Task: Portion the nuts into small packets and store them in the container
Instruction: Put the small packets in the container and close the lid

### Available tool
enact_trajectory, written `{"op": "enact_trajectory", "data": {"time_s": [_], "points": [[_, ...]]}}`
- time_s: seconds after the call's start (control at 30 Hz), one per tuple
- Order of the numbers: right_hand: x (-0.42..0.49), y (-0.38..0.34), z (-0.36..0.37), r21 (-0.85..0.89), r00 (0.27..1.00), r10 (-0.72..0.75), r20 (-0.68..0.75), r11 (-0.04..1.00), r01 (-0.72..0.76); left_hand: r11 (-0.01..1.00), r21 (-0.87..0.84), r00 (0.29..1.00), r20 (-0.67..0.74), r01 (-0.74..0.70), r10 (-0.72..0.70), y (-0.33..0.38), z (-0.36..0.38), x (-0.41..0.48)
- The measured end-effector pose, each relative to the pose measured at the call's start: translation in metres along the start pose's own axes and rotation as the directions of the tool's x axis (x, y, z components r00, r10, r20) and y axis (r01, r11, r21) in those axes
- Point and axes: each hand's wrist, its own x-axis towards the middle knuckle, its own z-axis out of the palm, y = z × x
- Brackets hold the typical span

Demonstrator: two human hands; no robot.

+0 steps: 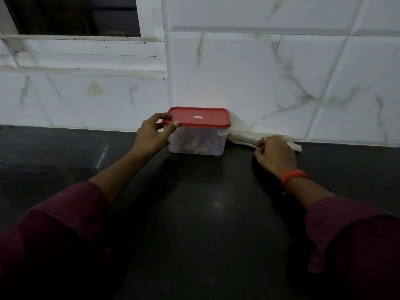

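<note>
Container: clear plastic tub, red lid on and seated. It stands on the dark desk with its back touching the tiled wall. Brownish contents show through the side. They are blurry, and packets can't be told from loose nuts.

Left grip: at the container's left end, closed on the lid. The thumb presses the lid's front-left edge and the fingers curl over the lid's left corner from above. The palm is beside the container's left wall.

Right grip: right of the container and apart from it, low over the desk. Its fingers are curled and pinch a pale flat strip. The strip lies along the wall base, from just beside the container's right bottom corner out to the right, past the grip. What the strip is can't be told because of motion blur.

There is a ring on a right finger and an orange thread band on the right wrist. Both arms wear maroon sleeves and reach in from either side of the container.

A window with a white frame is up and left of the container, its glass dark. The desk in front of the container is glossy, with a few light glints.
</note>
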Motion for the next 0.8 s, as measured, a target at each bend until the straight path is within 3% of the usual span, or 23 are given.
{"op": "enact_trajectory", "data": {"time_s": [0.17, 0.4, 0.8], "points": [[0.008, 0.000, 0.008, -0.116, 0.999, 0.016, -0.043, 0.993, -0.021, 1.000, -0.015, 1.000, -0.013, 0.004, -0.004, -0.001, 0.002, 0.000], [0.004, -0.018, 0.008, -0.051, 1.000, 0.009, -0.019, 0.999, -0.010, 0.999, -0.043, 1.000, -0.015, 0.023, -0.024, -0.002, 0.002, -0.001], [-0.006, -0.037, 0.025, 0.092, 0.965, -0.247, 0.081, 0.966, 0.240, 0.993, -0.118, 0.999, -0.017, 0.029, -0.031, 0.001, 0.002, -0.009]]}}
